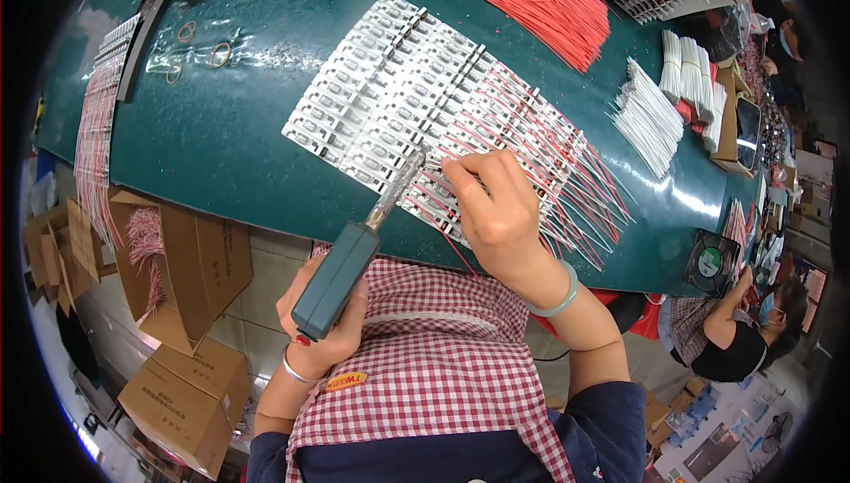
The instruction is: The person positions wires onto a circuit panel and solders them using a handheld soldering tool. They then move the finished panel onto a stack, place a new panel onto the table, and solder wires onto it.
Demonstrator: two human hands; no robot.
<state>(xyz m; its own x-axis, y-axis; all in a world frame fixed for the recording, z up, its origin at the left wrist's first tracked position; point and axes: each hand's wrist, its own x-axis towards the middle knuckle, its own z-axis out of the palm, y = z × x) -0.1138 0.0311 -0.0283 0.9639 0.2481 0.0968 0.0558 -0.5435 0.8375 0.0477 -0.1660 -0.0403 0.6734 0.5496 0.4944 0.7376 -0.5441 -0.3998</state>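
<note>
Wrapped around the green handle of a soldering gun (335, 281), my left hand (347, 319) is closed. The tool's crusted silver shaft slants up to a panel of small white parts (390, 85), its tip close to my right fingertips. My right hand (496, 204) is closed in a pinch over that panel, apparently on a thin red wire; the fingers partly hide it. Red and white wires (575, 173) run from the panel's right part and fan out past its right edge. On the left part, the white pieces show no wires.
A red wire pile (553, 9) lies at the back, white wire bundles (651, 115) to the right. Far left are a wired panel (97, 102) and rubber bands (220, 54). Cardboard boxes (186, 399) stand below left; a small black fan (711, 262) and another person (722, 328) are right.
</note>
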